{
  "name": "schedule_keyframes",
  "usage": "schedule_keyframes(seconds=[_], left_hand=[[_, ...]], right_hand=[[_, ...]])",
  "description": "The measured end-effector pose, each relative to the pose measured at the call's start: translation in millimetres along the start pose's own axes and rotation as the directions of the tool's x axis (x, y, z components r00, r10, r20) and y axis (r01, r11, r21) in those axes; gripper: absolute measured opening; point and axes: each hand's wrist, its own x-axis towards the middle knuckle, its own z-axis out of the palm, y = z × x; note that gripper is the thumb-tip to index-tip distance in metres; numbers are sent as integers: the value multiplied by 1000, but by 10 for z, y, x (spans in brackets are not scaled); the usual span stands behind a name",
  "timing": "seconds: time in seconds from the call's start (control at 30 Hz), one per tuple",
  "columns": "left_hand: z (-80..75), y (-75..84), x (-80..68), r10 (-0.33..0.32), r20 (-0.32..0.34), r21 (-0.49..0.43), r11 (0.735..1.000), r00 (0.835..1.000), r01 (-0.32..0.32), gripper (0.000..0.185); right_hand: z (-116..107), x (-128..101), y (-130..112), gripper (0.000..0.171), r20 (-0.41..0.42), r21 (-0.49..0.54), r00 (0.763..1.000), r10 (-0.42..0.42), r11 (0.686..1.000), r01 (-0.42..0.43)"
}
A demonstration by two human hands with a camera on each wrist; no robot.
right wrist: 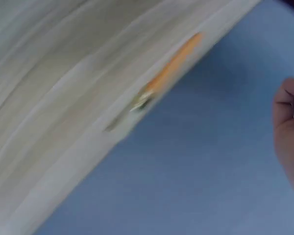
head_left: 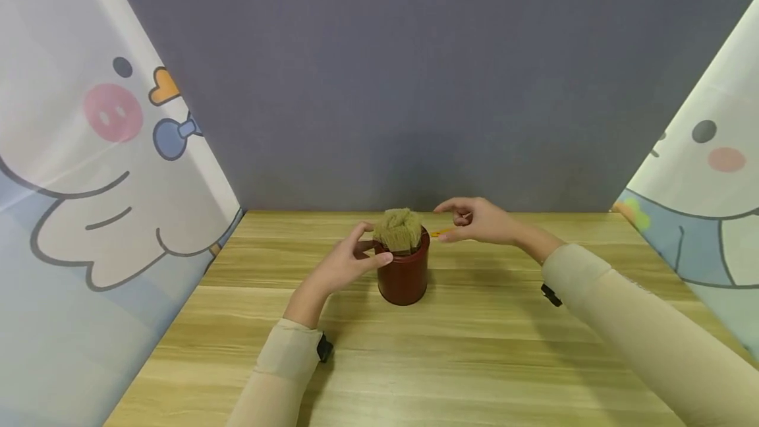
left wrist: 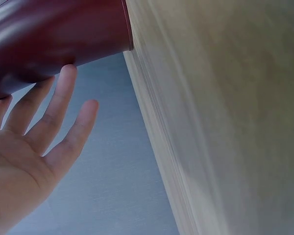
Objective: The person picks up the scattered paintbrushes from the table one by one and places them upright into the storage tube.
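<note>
A dark red canister stands upright on the table, with a fuzzy olive-tan cloth bunched up out of its mouth. My left hand holds the canister from the left, thumb across the front near the rim and forefinger at the back. In the left wrist view, fingertips meet its red wall. To the right of the canister, my right hand hovers with thumb and forefinger apart and nothing between them. Behind it lies a slim tool with an orange handle and metal collar, blurred, near the table's back edge.
The wood-grain table ends at a plain grey wall behind the canister. Cartoon-printed panels flank it, one on the left and another on the right.
</note>
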Motion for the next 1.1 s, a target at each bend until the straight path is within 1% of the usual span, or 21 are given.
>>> schedule_keyframes(seconds=[0.07, 0.13, 0.2, 0.3, 0.37, 0.47, 0.63, 0.83, 0.93, 1.1], left_hand=[[3, 5, -14, -8, 0, -1, 1000, 1000, 8, 80], [8, 1, -29, -11, 3, 1, 1000, 1000, 11, 80], [11, -14, -41, -14, -3, 4, 1000, 1000, 14, 79], [4, -32, -53, -23, -18, 2, 1000, 1000, 23, 77], [2, -28, -49, -24, -25, 1, 1000, 999, 24, 77], [5, -2, -29, -18, -15, 3, 1000, 1000, 18, 79], [13, 30, 9, -6, 9, 9, 1000, 1000, 5, 80], [4, 42, 32, 3, 8, 12, 1000, 1000, -3, 79], [-3, 32, 20, 1, 4, 17, 1000, 1000, -1, 79], [-7, 16, -7, -5, -10, 20, 1000, 1000, 5, 79]], right_hand=[[-45, 5, 211, 63, 36, -29, 998, 42, 999, -41], [-60, -9, 430, 69, 46, -96, 994, 94, 991, -90], [-61, -22, 628, 73, 26, -196, 990, 138, 972, -131], [-59, -33, 841, 77, -29, -339, 990, 141, 930, -142], [-67, -33, 940, 76, -69, -395, 989, 130, 907, -147], [-81, -52, 1067, 75, -88, -421, 987, 132, 893, -157], [-82, -92, 1209, 64, -73, -456, 986, 148, 875, -165], [-72, -97, 1241, 46, -107, -446, 987, 117, 882, -152], [-71, -97, 1245, 39, -121, -445, 986, 115, 881, -157], [-58, -88, 1270, 35, -121, -422, 986, 114, 893, -155]])
